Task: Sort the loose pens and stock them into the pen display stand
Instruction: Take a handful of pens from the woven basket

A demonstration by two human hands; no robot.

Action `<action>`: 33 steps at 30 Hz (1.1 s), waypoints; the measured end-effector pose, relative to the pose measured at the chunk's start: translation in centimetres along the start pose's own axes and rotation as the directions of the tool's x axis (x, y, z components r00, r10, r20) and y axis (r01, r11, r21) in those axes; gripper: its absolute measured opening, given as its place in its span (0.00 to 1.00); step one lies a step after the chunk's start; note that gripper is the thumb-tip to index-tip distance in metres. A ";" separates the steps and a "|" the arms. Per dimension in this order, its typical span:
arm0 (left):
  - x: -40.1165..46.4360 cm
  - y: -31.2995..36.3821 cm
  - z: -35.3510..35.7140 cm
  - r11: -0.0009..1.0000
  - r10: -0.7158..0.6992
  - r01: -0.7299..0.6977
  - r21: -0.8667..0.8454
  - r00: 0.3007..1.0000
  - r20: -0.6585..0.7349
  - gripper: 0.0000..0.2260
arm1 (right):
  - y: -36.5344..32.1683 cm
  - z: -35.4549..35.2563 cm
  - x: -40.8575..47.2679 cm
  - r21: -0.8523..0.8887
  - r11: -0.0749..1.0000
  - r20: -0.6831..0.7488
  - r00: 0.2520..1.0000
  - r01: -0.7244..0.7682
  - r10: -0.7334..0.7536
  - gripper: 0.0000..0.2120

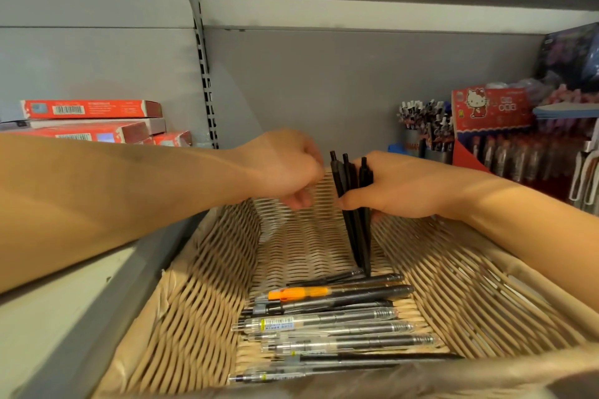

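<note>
Head view: right hand [402,186] grips a bundle of black pens [355,210] upright in the basket [201,285]; left hand [285,168] curled closed, seemingly empty; many loose pens [327,321] remain unsorted, display stand [496,139] well apart

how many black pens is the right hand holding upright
3 that show. The right hand grips a bunch of black pens standing upright in the basket, their tops side by side above the fingers. More may be hidden behind them.
</note>
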State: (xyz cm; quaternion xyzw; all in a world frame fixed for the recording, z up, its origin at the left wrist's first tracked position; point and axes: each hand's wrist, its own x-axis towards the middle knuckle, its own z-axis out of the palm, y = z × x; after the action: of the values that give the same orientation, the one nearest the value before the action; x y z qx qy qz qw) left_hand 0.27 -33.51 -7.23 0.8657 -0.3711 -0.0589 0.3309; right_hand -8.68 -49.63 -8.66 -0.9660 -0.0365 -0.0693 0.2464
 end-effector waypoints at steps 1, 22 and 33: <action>-0.2 -0.3 0.0 0.984 -0.039 0.017 0.178 0.992 0.122 0.04 | 0.0 0.0 0.1 -0.034 0.999 -0.015 1.000 0.001 -0.001 0.09; -0.7 -0.4 0.2 0.975 0.066 -0.115 0.192 0.967 0.244 0.09 | 0.3 0.3 0.0 -0.128 0.984 0.108 0.988 0.125 -0.111 0.08; -0.7 0.4 0.3 0.969 0.064 -0.048 -0.241 0.996 0.058 0.12 | -0.1 0.1 -0.2 -0.144 0.988 0.084 0.996 0.046 -0.034 0.06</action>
State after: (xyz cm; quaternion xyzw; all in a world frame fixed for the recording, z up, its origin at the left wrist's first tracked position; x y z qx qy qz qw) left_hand -0.54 -33.36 -7.29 0.8062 -0.3960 -0.1219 0.4223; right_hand -8.86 -49.50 -8.70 -0.9826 -0.0607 -0.0372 0.1717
